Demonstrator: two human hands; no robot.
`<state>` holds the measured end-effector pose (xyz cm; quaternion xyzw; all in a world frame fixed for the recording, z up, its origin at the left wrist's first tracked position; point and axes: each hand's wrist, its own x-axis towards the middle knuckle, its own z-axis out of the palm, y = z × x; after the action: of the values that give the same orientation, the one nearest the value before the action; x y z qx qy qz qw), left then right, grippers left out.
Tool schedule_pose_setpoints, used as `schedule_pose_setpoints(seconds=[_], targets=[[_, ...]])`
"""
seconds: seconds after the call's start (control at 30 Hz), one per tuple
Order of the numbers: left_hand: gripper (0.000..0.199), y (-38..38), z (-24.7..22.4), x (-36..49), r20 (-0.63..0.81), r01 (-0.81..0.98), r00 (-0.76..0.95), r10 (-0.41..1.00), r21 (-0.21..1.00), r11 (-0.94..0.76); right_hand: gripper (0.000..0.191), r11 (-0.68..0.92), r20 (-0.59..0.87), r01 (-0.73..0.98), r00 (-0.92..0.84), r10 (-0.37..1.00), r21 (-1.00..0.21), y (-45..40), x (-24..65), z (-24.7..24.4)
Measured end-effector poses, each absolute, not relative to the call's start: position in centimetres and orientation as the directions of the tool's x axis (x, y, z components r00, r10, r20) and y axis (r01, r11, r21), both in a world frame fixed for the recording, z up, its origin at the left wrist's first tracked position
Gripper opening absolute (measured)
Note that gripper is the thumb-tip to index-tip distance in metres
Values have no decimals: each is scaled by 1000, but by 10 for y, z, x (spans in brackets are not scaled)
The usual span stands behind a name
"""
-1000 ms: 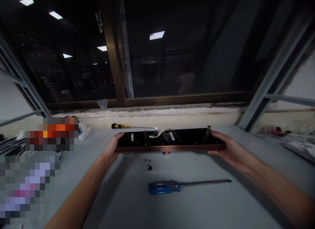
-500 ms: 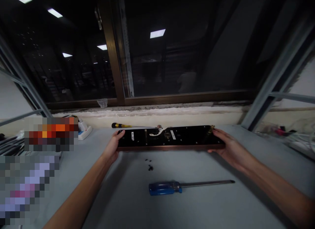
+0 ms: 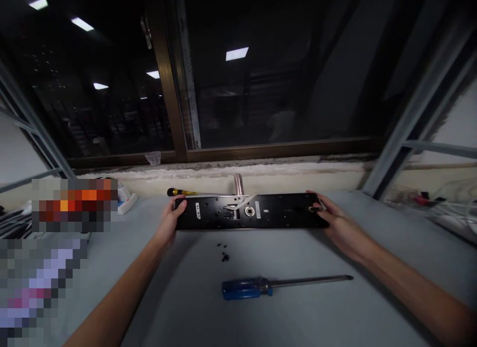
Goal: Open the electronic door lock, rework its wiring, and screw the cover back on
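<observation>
A long black door lock panel [image 3: 212,215] is held up lengthwise between both hands, its back facing me. It carries white labels, a round hub with a square hole and a pale cable. Behind its top edge a copper-coloured lever handle [image 3: 238,184] sticks up. My left hand [image 3: 170,218] is closed round the left end, thumb on the back face. Round the right end closes my right hand [image 3: 331,220], its fingers by a small brass post [image 3: 314,208]. Below the panel lie several small dark screws [image 3: 225,256] and a blue-handled screwdriver [image 3: 244,288], its shaft pointing right.
Behind the panel lies a second screwdriver [image 3: 178,192] with a black and yellow handle. A white power strip [image 3: 127,203] stands at the back left of the grey table [image 3: 179,307]. Metal frame posts [image 3: 395,138] rise on both sides, before a dark window. Cables lie far right.
Both hands have tilted the door lock panel, so its back faces me more fully and the lever handle shows behind it. The loose screws and blue screwdriver lie as before.
</observation>
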<state>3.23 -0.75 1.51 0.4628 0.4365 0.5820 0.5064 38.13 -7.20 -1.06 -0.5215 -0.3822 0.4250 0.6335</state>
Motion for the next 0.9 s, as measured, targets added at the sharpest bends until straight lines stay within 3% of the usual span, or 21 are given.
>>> schedule_pose_setpoints(seconds=[0.37, 0.9], targets=[[47, -1, 2, 31, 193, -119, 11, 981, 974, -191, 57, 199, 220, 94, 349, 911, -975, -52, 397, -36], [55, 19, -9, 24, 263, 10, 6, 965, 965, -263, 52, 169, 241, 227, 345, 907, -959, -35, 399, -37]])
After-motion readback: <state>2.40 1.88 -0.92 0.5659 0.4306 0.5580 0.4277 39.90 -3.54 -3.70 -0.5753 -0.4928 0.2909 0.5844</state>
